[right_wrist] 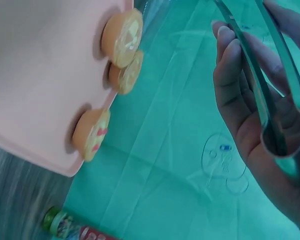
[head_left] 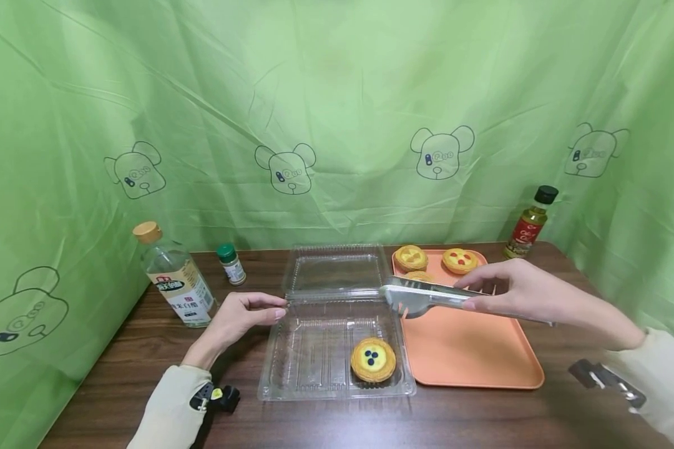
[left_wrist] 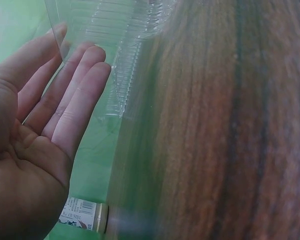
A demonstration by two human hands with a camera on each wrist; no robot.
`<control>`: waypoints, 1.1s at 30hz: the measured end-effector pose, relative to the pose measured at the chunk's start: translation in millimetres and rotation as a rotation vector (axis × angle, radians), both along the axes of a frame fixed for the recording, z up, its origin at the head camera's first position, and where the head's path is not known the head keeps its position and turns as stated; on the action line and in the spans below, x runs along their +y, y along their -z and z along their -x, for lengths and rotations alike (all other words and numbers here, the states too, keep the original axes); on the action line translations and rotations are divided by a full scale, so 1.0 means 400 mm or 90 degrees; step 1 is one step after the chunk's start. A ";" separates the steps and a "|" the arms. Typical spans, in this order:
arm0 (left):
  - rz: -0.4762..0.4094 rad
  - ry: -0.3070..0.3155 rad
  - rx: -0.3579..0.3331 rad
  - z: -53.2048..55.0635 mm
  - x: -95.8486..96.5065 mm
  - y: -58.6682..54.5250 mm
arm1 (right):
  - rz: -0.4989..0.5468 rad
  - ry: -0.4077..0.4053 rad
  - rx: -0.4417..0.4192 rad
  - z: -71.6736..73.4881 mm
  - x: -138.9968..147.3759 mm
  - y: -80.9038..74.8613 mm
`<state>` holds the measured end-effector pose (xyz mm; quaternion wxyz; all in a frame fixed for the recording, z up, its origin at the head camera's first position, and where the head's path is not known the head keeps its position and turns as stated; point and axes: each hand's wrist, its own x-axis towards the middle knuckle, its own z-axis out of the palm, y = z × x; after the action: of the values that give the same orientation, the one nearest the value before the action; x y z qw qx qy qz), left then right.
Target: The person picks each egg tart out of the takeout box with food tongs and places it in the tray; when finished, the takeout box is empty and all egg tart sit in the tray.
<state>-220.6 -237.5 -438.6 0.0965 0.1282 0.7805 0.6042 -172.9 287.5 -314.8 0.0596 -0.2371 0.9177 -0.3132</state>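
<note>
A clear plastic clamshell container (head_left: 309, 368) lies unfolded on the table, its lid (head_left: 337, 274) tipped back behind the base. One egg tart with dark blue berries (head_left: 373, 360) sits in the base's right part. At the container's left edge, near the hinge, my left hand (head_left: 246, 318) pinches the rim between thumb and index finger; the other fingers (left_wrist: 82, 107) stay extended. Metal tongs (head_left: 427, 298) are held in my right hand (head_left: 511, 290), tips apart over the container's right side and the orange tray. Nothing shows between the tips.
On the orange tray (head_left: 472, 349), several tarts stand at the far end, one a red-topped tart (head_left: 460, 260). A large vinegar bottle (head_left: 180, 280) and green-capped shaker (head_left: 232, 265) are at left, an oil bottle (head_left: 528, 227) at back right. A green curtain (head_left: 348, 125) closes off the back.
</note>
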 end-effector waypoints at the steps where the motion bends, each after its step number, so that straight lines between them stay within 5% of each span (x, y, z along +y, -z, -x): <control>1: 0.000 0.000 0.001 -0.001 0.000 -0.001 | -0.001 -0.012 -0.002 0.002 -0.008 -0.001; 17: -0.004 -0.002 0.002 -0.001 0.002 -0.001 | -0.041 -0.192 0.005 0.038 -0.107 0.001; 33: 0.000 -0.004 0.008 -0.002 0.003 -0.001 | -0.067 -0.263 -0.016 0.070 -0.165 0.002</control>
<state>-219.8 -236.4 -438.2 0.0898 0.1299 0.7814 0.6037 -200.8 221.5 -315.4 0.1462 -0.4126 0.8639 -0.2492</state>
